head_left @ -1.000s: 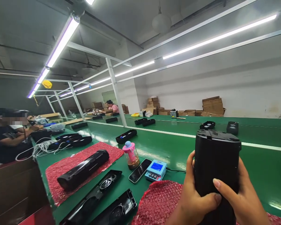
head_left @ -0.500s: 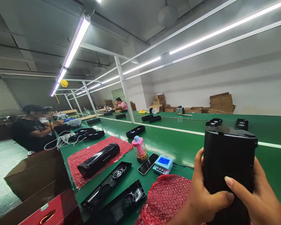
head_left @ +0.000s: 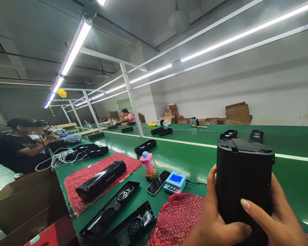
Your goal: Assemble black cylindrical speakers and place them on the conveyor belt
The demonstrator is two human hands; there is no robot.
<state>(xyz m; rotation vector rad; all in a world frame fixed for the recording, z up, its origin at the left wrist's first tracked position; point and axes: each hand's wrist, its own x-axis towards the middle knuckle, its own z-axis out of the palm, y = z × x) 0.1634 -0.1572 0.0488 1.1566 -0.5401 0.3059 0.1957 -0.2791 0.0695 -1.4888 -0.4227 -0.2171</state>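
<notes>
A black box-like housing (head_left: 243, 181) stands upright between my two hands at the lower right. My left hand (head_left: 215, 218) grips its left side, with the thumb across the near face. Around the right side wraps my right hand (head_left: 279, 215), its thumb also on the near face. Red bubble wrap (head_left: 179, 215) lies beside my left hand. Two open black shells (head_left: 113, 208) rest on the green table (head_left: 190, 150). Farther left, a closed black housing (head_left: 102, 181) lies on a red bubble-wrap sheet (head_left: 128, 159).
A blue device (head_left: 175, 181) with a lit screen, a phone (head_left: 157, 182) and a pink-lidded jar (head_left: 149, 165) stand mid-table. White cables (head_left: 59, 157) lie at the left, near a seated person (head_left: 17, 147). Cardboard boxes (head_left: 23, 198) stand beside the table's left edge.
The view has shifted slightly, so most of the table items appear farther left. Both hands still hold the black housing, which appears a little farther left.
</notes>
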